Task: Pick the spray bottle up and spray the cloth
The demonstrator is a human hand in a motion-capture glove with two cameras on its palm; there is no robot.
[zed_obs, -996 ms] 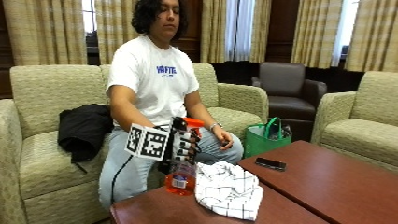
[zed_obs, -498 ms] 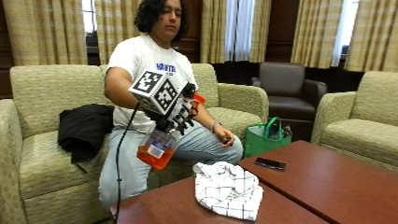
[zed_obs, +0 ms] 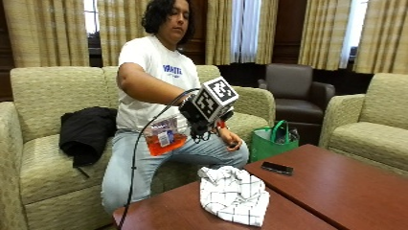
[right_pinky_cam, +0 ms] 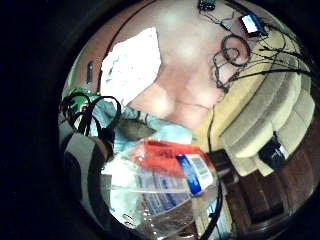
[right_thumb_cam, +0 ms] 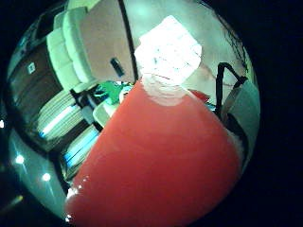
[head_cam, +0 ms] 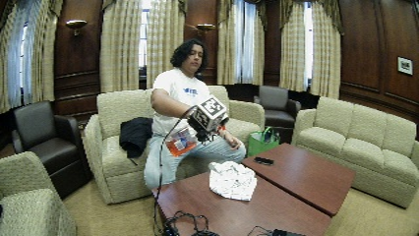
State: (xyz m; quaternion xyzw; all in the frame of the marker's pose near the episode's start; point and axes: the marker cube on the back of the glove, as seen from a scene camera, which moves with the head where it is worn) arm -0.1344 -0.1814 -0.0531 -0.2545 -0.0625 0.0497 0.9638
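My gloved right hand (zed_obs: 195, 122) grips the spray bottle (zed_obs: 164, 137) and holds it in the air in front of the person's lap, up and to the sofa side of the cloth. The bottle has a clear body with orange-red liquid and a label, and it is tilted with its base toward the sofa. It fills both palm views, as the spray bottle (right_pinky_cam: 160, 190) and the spray bottle (right_thumb_cam: 161, 156). The white checked cloth (zed_obs: 232, 194) lies crumpled on the wooden table (zed_obs: 172, 215) and shows past the bottle as the cloth (right_thumb_cam: 168, 47).
A black phone (zed_obs: 277, 168) lies on the second table (zed_obs: 344, 191) beside the cloth. A green bag (zed_obs: 273, 142) stands on the floor by the sofa. A black jacket (zed_obs: 86, 132) lies on the sofa seat. The bare left hand (zed_obs: 229, 142) rests on the thigh. Cables (head_cam: 187, 226) lie at the table's near end.
The bottle stood on the table by the cloth a second ago. The gloved hand has lifted it off the table, up toward the person's chest, and tipped it further over.
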